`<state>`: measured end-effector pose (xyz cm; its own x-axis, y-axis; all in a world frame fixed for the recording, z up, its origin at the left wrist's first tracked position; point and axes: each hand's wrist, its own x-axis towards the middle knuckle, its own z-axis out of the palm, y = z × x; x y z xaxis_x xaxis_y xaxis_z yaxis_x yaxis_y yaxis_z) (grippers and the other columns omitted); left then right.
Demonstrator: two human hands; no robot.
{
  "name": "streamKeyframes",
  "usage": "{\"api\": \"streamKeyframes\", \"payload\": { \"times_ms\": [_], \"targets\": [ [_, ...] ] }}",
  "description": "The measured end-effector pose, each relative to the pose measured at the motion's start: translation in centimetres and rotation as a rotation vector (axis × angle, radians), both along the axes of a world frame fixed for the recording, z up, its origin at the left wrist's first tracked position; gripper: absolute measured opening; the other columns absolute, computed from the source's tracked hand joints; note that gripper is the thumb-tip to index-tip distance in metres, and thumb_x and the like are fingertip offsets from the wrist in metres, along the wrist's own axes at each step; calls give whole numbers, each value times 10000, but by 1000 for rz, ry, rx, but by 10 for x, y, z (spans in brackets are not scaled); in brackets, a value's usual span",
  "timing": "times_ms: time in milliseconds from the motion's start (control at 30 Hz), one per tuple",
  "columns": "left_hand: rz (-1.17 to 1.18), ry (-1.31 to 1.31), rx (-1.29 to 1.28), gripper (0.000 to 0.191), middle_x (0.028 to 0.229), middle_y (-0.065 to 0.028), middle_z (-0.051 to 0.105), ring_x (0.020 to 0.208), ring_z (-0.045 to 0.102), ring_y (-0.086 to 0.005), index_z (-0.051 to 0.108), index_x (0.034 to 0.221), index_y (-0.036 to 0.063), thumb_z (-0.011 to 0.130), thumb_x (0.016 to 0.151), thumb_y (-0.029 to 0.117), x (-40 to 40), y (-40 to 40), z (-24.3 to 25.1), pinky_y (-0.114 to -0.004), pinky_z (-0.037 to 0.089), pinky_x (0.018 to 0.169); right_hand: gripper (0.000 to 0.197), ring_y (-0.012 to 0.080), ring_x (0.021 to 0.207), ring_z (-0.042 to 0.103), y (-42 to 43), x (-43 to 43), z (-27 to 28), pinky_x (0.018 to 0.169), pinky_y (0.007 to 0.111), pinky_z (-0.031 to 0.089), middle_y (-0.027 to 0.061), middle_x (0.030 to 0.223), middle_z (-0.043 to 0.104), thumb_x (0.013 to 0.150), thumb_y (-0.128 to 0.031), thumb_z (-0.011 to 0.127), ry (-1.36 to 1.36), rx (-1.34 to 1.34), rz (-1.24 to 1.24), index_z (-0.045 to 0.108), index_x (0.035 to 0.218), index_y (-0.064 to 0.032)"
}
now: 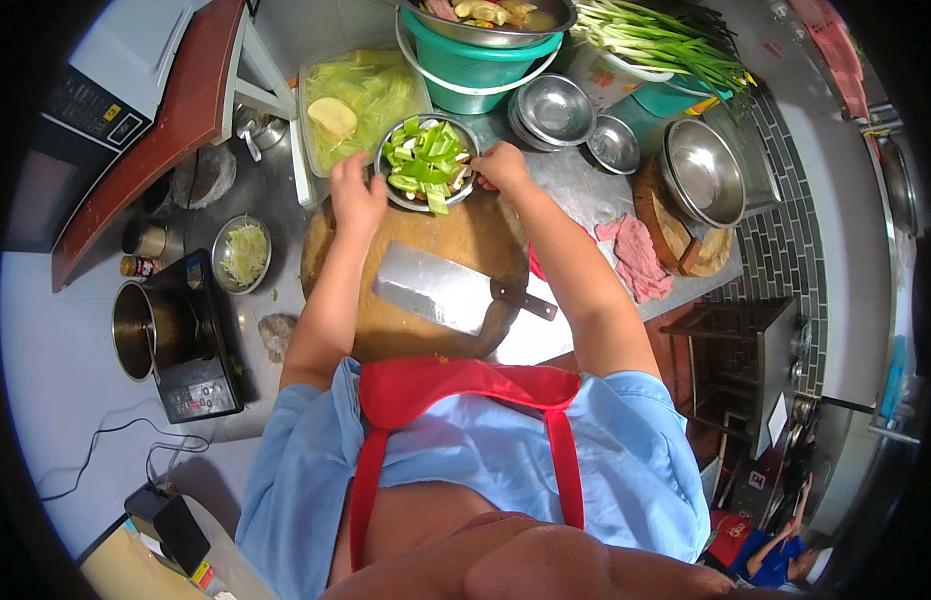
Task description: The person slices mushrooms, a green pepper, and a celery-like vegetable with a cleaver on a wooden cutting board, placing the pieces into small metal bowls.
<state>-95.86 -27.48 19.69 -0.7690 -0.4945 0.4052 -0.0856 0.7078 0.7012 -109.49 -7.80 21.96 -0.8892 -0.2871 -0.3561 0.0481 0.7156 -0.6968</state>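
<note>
A steel bowl [410, 204] stands at the far edge of a round wooden chopping board [450, 225]. It is heaped with cut green pepper [429, 159], and some brown and white pieces show at its right side. My left hand [358, 193] is at the bowl's left side, fingers apart and holding nothing. At the right rim, the fingertips of my right hand [501, 168] are drawn together; whether they pinch the rim or a small piece is unclear. A cleaver [435, 286] lies flat on the board between my forearms, its dark handle pointing right.
Behind stand a clear tub [364, 94] of pale green slices, a green bucket [465, 75] under a food basin, stacked steel bowls [555, 111] and spring onions [645, 37]. Left are a shred-filled bowl [243, 255] and an induction cooker [199, 382]; right, a pink cloth [636, 255]. Another person [765, 551] works lower right.
</note>
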Motion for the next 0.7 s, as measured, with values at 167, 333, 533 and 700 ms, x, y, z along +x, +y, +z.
{"api": "streamKeyframes", "payload": {
  "times_ms": [167, 333, 533, 700],
  "targets": [
    [-485, -79, -321, 340, 1011, -88, 512, 969, 470, -273, 587, 992, 117, 679, 665, 109, 21, 35, 26, -382, 392, 834, 216, 186, 427, 566, 1, -2, -8, 413, 301, 466, 113, 540, 592, 633, -142, 684, -58, -125, -118, 601, 588, 53],
    [-506, 7, -373, 253, 921, -31, 534, 899, 488, -238, 621, 908, 124, 682, 664, 105, 15, 38, 13, -363, 406, 772, 164, 148, 450, 544, 3, 0, -1, 403, 262, 447, 83, 568, 564, 694, -130, 635, -119, -54, -60, 573, 708, 22],
    [-493, 156, -281, 159, 852, -41, 569, 839, 519, -240, 632, 824, 99, 677, 673, 111, 7, 39, 12, -354, 417, 746, 130, 144, 444, 554, 6, 11, 6, 380, 250, 428, 80, 572, 565, 741, -103, 574, -123, -130, -38, 559, 757, 25],
    [-493, 127, -233, 174, 871, -71, 574, 841, 532, -269, 619, 848, 78, 669, 687, 117, 0, 44, 15, -367, 425, 745, 102, 155, 407, 558, 8, 20, -1, 328, 261, 419, 104, 566, 577, 743, -51, 587, -159, -390, -141, 535, 741, 37]
  ]
}}
